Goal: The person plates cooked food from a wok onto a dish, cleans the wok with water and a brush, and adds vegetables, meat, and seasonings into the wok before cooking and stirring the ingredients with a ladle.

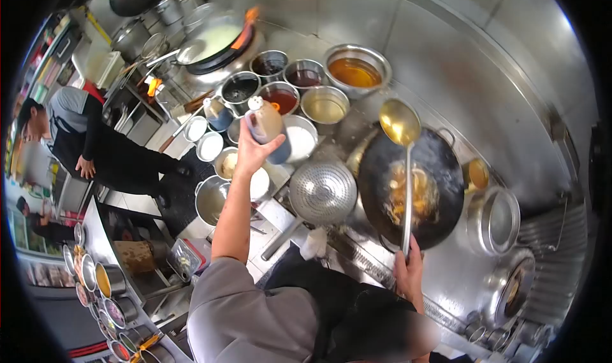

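Note:
My left hand (256, 151) is wrapped round a squeeze bottle (265, 122) with dark liquid in its lower part, held up over the sauce pots. In my right hand (410, 270) is the handle of a long metal ladle (400, 122). The ladle's bowl is raised above the far left rim of a black wok (376, 194) and looks golden and shiny inside. Brown food (414, 197) lies in the middle of the wok, with steam around it. A round perforated strainer (322, 192) rests between the wok and the seasoning containers.
Metal pots of liquids, including a bowl of amber oil (357, 72), stand behind the bottle. Another bottle (217, 114) is beside white-filled bowls (210, 147). At far left is a co-worker (102, 140). A second wok (220, 44) holds pale liquid. Stacked metal pans (494, 219) sit at right.

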Available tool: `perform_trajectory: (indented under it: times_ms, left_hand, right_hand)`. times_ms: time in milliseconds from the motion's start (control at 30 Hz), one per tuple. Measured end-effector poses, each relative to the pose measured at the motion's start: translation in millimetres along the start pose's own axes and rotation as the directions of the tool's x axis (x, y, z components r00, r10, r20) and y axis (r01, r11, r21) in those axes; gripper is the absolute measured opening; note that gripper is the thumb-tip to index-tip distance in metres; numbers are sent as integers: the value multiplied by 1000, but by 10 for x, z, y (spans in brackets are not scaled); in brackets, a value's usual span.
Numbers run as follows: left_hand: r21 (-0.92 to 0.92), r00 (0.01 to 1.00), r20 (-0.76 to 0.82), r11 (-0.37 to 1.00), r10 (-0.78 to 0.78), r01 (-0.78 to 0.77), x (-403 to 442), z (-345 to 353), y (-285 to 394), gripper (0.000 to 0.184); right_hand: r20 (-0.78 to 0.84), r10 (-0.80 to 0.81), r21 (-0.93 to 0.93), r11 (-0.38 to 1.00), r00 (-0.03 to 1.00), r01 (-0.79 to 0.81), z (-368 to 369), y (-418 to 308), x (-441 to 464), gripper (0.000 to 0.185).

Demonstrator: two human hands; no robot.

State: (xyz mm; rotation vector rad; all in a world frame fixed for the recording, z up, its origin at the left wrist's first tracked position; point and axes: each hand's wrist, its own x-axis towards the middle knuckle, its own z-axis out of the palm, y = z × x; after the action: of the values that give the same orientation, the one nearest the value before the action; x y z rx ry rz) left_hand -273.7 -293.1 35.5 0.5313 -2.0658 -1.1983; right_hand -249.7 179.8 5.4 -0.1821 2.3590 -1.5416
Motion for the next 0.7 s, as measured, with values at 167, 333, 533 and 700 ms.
perform_trajectory:
  times_ms: [167, 333, 533, 700]
  left_hand:
    - [109, 955, -297, 993, -16, 50, 557, -337, -1159, 91]
    - [73, 945, -318, 992, -79, 107, 677, -364, -1972, 90]
    - [168, 919, -394, 980, -28, 102, 455, -474, -1989, 88]
    - [125, 867, -497, 987, -30, 106, 268, -758, -1812, 62]
  right_hand:
    - [279, -172, 353, 933, 945, 66, 1238, -1062, 1450, 53]
    - [385, -134, 263, 964, 913, 31, 2327, -1781, 2564, 60]
    - [408, -32, -152, 983, 912, 103, 3150, -2135, 3255, 64]
    - [408, 61, -237, 971, 911, 41, 3429, -2223, 3403, 64]
